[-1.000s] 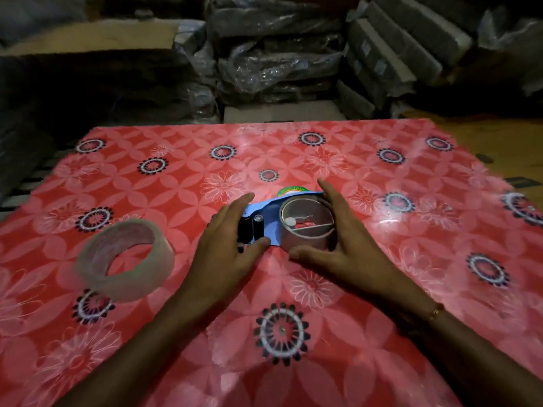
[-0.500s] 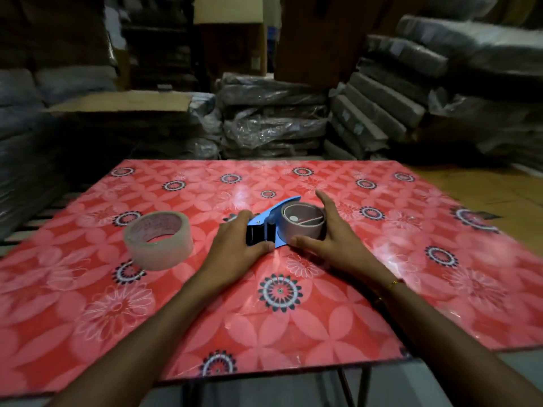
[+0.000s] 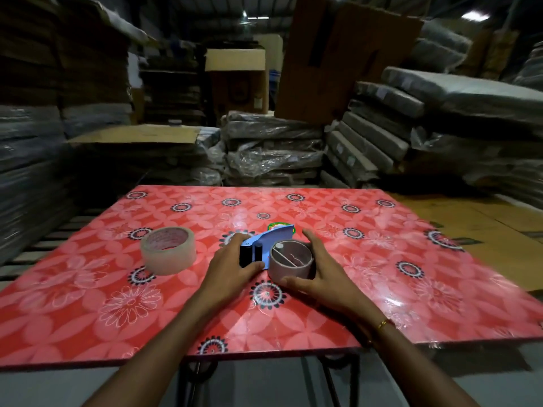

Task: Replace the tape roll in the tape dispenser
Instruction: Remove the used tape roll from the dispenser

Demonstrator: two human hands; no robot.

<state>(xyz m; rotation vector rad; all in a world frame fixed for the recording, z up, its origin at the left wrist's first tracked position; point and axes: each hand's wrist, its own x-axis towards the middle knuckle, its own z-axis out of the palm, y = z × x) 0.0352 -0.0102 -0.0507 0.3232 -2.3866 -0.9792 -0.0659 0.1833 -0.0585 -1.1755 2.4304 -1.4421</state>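
Note:
A blue tape dispenser (image 3: 274,240) with black rollers lies flat on the red flowered table (image 3: 382,289). A bare cardboard core (image 3: 291,262) sits on its hub. My left hand (image 3: 232,267) grips the dispenser's black roller end, thumb in front and fingers behind. My right hand (image 3: 318,270) cups the core, thumb at its near side and fingers round its far side. A full roll of beige tape (image 3: 168,249) lies flat to the left, a hand's width from my left hand.
Wrapped bundles (image 3: 273,154) and cardboard boxes (image 3: 235,80) are stacked behind the table. The table's near edge (image 3: 264,355) runs just in front of my forearms, with metal legs below. Brown board flooring (image 3: 484,230) lies to the right.
The head camera has tilted up and pulled back, so the table looks farther and more of the warehouse shows. Both hands keep the same hold on the dispenser and core.

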